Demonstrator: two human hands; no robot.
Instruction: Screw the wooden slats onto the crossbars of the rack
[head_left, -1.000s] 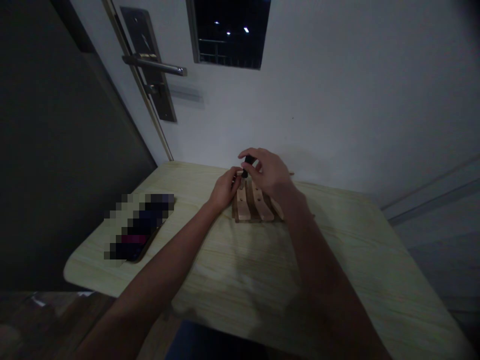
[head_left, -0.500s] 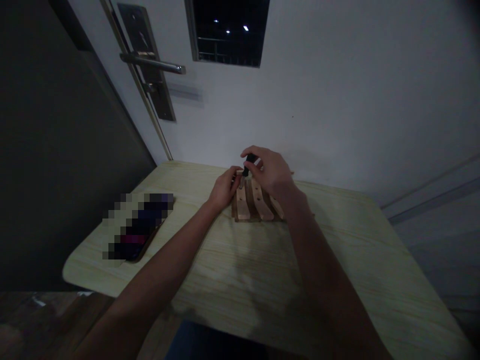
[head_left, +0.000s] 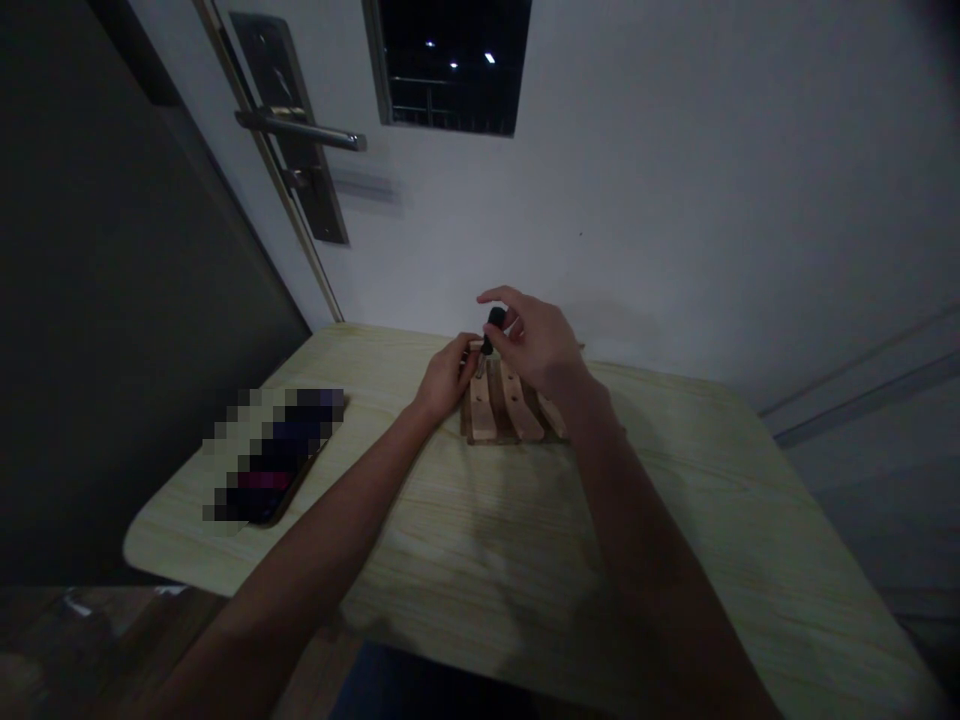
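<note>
A short screwdriver (head_left: 493, 325) with a black handle stands slightly tilted, its metal shaft pointing down at a pale wooden strip. My right hand (head_left: 536, 338) has it between thumb and fingers, with the index finger lifted above the handle top. The wooden rack (head_left: 484, 420) lies on the table, with several pale curved strips with dark holes set on a darker wooden base. My left hand (head_left: 448, 375) grips the rack's far left edge, its fingertips close to the screwdriver shaft. My right hand and wrist hide the rack's right side. The screwdriver's tip is too small to make out clearly.
The light wood-grain table (head_left: 420, 550) has a rounded left corner and stands against a white door. A phone (head_left: 289, 470), partly blurred out, lies on the left. A metal door handle (head_left: 300, 130) sticks out above the table's far left.
My right index finger has lifted off the screwdriver handle and straightened. The handle leans slightly more to the right. My left hand stays at the rack, and the view has shifted a little.
</note>
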